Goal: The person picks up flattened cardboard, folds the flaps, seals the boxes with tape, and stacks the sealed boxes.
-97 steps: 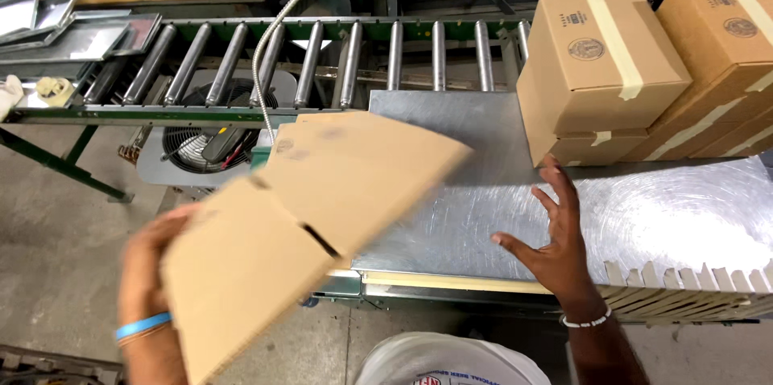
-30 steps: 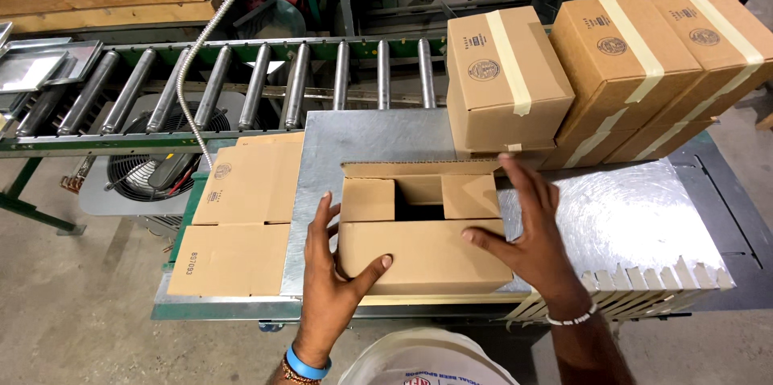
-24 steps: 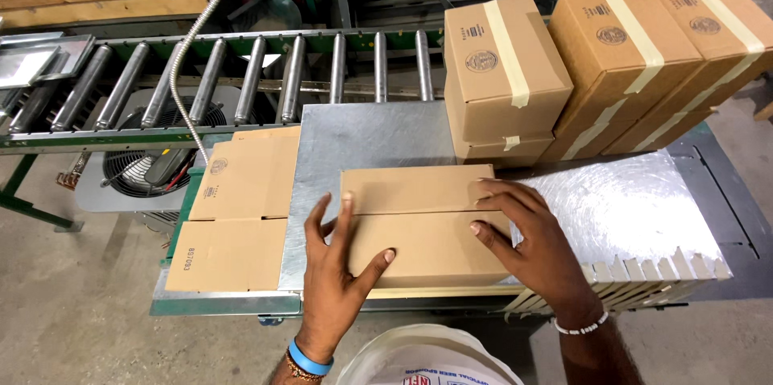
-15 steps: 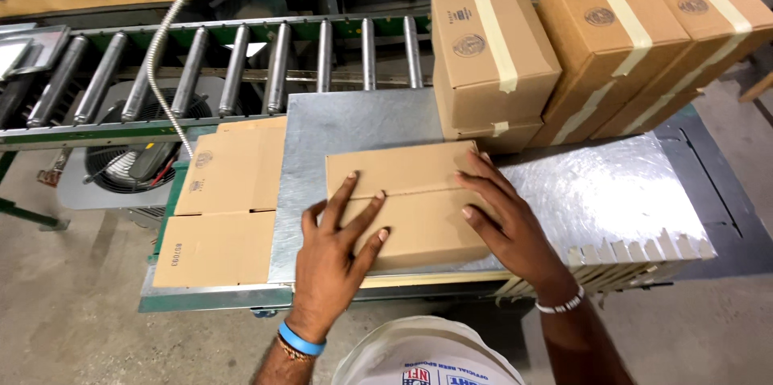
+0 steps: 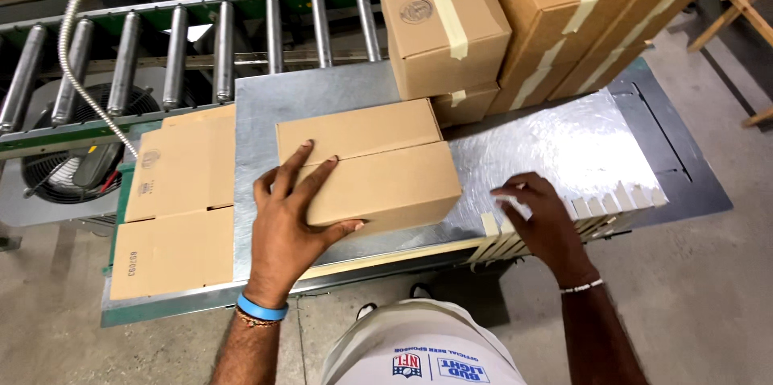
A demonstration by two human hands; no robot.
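1. While the left hand point(image 5: 291, 220) presses flat on the closed box point(image 5: 370, 166), its long axis runs left to right across the metal table point(image 5: 555, 143).
2. Right hand point(image 5: 541, 220), open, seemingly fingers tape strips point(image 5: 515, 232) just right of it.

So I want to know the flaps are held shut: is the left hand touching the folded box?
Touching. The head view shows the left hand lying flat on top of the folded box, fingers spread across its closed flaps with no gap visible.
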